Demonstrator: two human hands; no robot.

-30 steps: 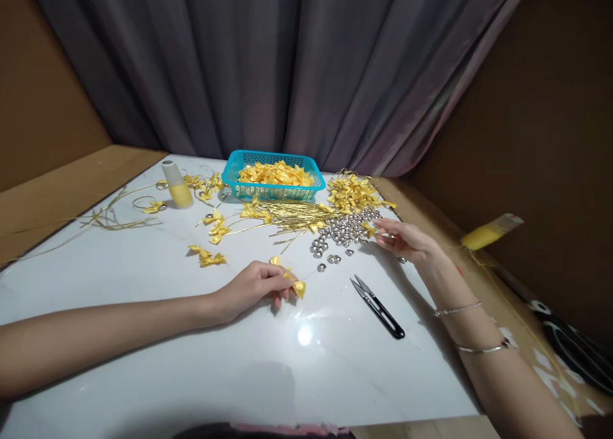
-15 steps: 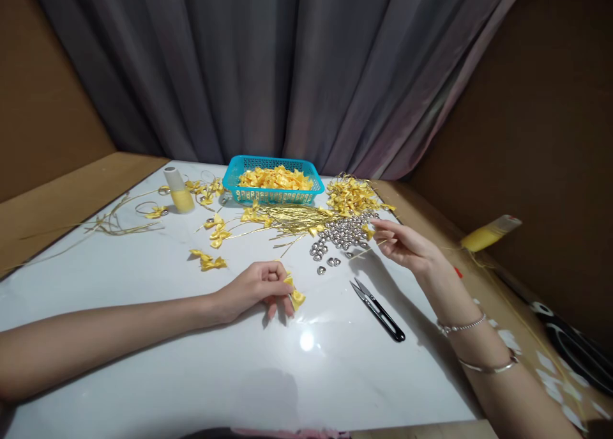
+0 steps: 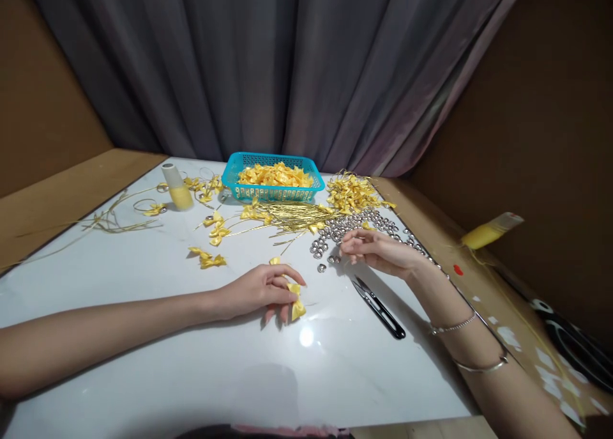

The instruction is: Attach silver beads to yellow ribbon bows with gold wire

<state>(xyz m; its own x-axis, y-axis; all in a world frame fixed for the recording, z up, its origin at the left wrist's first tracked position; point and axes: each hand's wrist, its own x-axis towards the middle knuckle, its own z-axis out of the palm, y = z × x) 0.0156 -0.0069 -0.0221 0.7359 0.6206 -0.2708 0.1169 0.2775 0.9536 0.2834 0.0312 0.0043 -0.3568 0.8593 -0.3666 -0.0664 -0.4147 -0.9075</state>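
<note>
My left hand [image 3: 265,292] is closed on a small yellow ribbon bow [image 3: 297,310] above the white table, the bow pinched by its upper end between thumb and fingers. Another bit of yellow ribbon [image 3: 274,261] shows behind those fingers. A thin strand runs a little way right from the bow. My right hand [image 3: 378,250] hovers at the near edge of the silver heart-shaped beads [image 3: 347,227], thumb and fingertips drawn together. What it pinches, if anything, is too small to tell. Black thread snips [image 3: 380,308] lie below it, blades pointing away.
A blue basket [image 3: 274,193] of yellow bows stands at the back. Gold cords [image 3: 297,216] lie before it, beside a heap of corded bows [image 3: 352,193]. Loose bows [image 3: 208,259] and a yellow thread spool [image 3: 180,195] are at left. Another spool [image 3: 493,231] is beyond the right edge.
My right hand has moved left and slightly down; the gold strand seen at its fingertips no longer shows clearly. The left index finger has stretched out over the bow.
</note>
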